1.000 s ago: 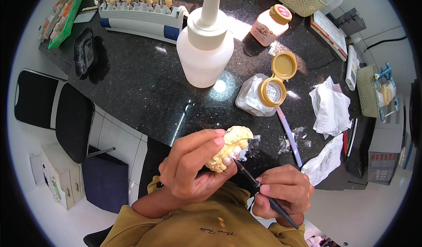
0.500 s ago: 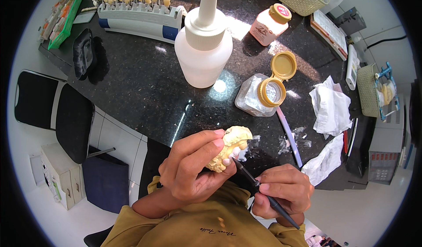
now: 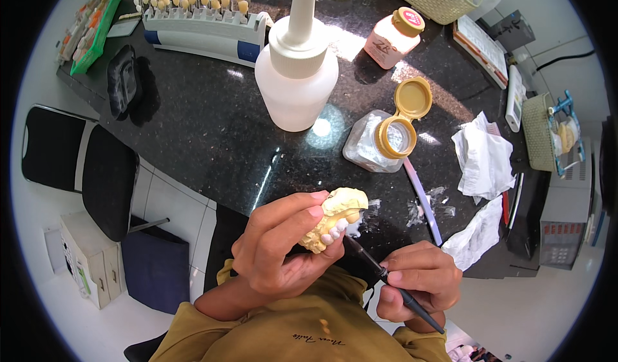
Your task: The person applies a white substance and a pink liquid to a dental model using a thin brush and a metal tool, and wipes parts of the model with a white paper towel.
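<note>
In my left hand (image 3: pixel 277 243) is a yellow plaster dental model (image 3: pixel 345 200), its fingers wrapped round the model's left side. White tooth shapes (image 3: pixel 334 231) sit along the model's lower right edge. My right hand (image 3: pixel 421 281) pinches a slim black brush (image 3: pixel 370 259) like a pen. The brush's dark tip lies close beside the white teeth; whether it touches them I cannot tell. Beyond the hands stands a clear jar of white powder (image 3: pixel 367 146) with its gold flip lid (image 3: pixel 412 98) raised.
A white squeeze bottle (image 3: pixel 296 95) stands mid-table. Behind it are a tooth shade guide (image 3: pixel 199 37) and a pink jar (image 3: pixel 389 43). To the right lie a lilac stick (image 3: pixel 423 201) and crumpled white tissues (image 3: pixel 483 159). A black dish (image 3: pixel 123 82) is at far left.
The brush has drawn back slightly from the white teeth, down and to the right with my right hand. The model has tilted a little, showing more of the white teeth.
</note>
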Available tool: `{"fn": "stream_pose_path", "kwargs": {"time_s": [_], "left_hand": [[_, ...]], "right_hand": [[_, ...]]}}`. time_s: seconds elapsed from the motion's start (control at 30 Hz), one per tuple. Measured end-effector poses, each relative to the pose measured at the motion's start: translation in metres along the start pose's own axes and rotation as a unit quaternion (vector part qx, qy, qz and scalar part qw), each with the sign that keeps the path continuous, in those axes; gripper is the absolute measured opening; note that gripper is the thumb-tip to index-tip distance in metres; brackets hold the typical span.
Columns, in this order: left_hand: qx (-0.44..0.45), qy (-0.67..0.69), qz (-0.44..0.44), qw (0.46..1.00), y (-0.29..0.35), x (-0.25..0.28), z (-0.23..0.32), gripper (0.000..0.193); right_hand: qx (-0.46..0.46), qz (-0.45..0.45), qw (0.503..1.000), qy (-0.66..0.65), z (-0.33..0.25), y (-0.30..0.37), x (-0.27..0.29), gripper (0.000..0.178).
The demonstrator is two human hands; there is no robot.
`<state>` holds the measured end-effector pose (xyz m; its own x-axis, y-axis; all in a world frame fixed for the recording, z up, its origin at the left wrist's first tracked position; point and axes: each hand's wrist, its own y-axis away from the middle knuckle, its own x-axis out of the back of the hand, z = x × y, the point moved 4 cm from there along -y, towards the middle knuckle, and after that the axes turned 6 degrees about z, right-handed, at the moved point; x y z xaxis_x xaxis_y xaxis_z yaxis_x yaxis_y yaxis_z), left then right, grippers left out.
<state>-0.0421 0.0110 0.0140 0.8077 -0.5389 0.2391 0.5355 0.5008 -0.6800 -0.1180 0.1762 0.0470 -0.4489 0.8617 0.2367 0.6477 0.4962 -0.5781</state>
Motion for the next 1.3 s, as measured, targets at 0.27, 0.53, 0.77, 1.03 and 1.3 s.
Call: {"fn": "stream_pose_path", "kwargs": {"time_s": [0.27,0.53,0.77,1.03,1.3], "left_hand": [[0.001,0.001,-0.004,1.000,0.0022,0.0008,-0.0010,0.043],[-0.001,0.003,-0.003,1.000,0.0024,0.0001,-0.0008,0.042],[-0.001,0.003,-0.003,1.000,0.0028,0.0005,-0.0012,0.043],[0.001,0.003,-0.004,1.000,0.0029,0.0006,-0.0008,0.043],[0.002,0.005,-0.009,1.000,0.0029,0.0008,-0.0013,0.043]], "right_hand": [[0.017,-0.016,1.000,0.015,-0.0016,-0.0034,-0.0048,0.031],[0.018,-0.017,0.999,0.021,-0.0014,-0.0026,-0.0047,0.031],[0.016,-0.022,0.999,0.024,-0.0016,-0.0032,-0.0042,0.031],[0.018,-0.014,0.999,0.022,-0.0012,-0.0028,-0.0047,0.030],[0.017,-0.012,1.000,0.020,-0.0013,-0.0019,-0.0046,0.030]]}}
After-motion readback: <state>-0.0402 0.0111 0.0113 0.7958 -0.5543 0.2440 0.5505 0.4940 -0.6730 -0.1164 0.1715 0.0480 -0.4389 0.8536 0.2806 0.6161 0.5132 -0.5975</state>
